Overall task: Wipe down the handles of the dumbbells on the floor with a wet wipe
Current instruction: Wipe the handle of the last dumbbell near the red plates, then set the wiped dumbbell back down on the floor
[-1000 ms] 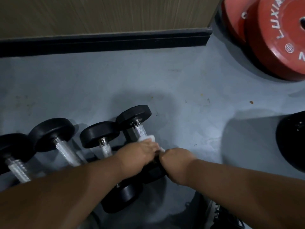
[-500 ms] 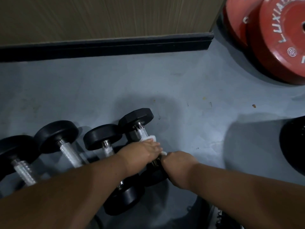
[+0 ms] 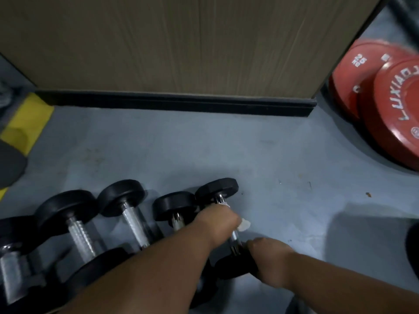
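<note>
Right, grey-blue gym floor (image 3: 204, 150), wood-panel wall (image 3: 181, 41) at 12, red bumper plates (image 3: 385, 114) at 2. Rightmost black chrome-handled dumbbell (image 3: 216, 188) lies low centre, long axis 11-to-5. Left hand (image 3: 218, 223) clenched round its handle with white wet wipe (image 3: 244, 225); right hand (image 3: 269, 261) grips the near head.

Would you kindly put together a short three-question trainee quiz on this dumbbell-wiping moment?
1. True or false: the left hand grips the wet wipe round the handle of the rightmost dumbbell.
2. What does the right hand hold?
A. a red plate
B. that dumbbell's near head
C. the yellow block
3. Fill in: the red plates lean at the frame's ____ edge.

Key: 1 true; 2 B; 3 right.
</note>
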### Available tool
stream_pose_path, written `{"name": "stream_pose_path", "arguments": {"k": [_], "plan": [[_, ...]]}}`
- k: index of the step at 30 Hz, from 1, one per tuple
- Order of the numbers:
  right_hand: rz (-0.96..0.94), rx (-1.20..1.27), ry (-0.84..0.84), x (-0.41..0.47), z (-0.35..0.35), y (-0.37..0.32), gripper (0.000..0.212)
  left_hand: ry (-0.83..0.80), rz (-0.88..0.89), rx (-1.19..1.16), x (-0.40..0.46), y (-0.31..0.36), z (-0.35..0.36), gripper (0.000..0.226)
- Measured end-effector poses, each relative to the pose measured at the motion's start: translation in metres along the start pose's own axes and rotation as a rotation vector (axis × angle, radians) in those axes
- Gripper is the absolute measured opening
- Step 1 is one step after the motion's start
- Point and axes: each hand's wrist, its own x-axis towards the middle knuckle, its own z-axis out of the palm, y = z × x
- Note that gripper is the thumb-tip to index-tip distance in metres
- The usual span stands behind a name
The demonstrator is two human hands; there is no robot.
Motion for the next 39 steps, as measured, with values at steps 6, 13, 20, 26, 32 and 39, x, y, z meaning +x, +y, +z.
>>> {"name": "stream_pose_path", "arguments": {"k": [6, 13, 20, 26, 32, 39], "plan": [[0.021, 0.284, 0.049, -0.021, -0.046, 0.004, 0.093, 0.346, -0.188, -0.454, -0.028, 0.025, -0.033, 0.036], [-0.121, 0.811, 0.412, -0.054, -0.18, -0.064, 0.033, 0.911, -0.338, -0.823, -0.11, 0.021, -0.132, 0.016], [-0.453, 1.125, 0.392, -0.133, -0.276, -0.177, 0.017, 1.066, -0.255, -0.786, -0.283, 0.032, -0.216, 0.041], [-0.462, 1.15, 0.355, -0.167, -0.252, -0.251, 0.018, 1.097, -0.277, -0.66, -0.36, 0.034, -0.191, 0.043], [-0.559, 1.142, 0.306, -0.178, -0.26, -0.348, 0.017, 1.211, -0.253, -0.42, -0.454, -0.014, -0.18, 0.041], [-0.655, 1.164, 0.195, -0.152, -0.27, -0.473, 0.019, 1.216, -0.26, -0.25, -0.556, -0.093, -0.162, 0.045]]}}
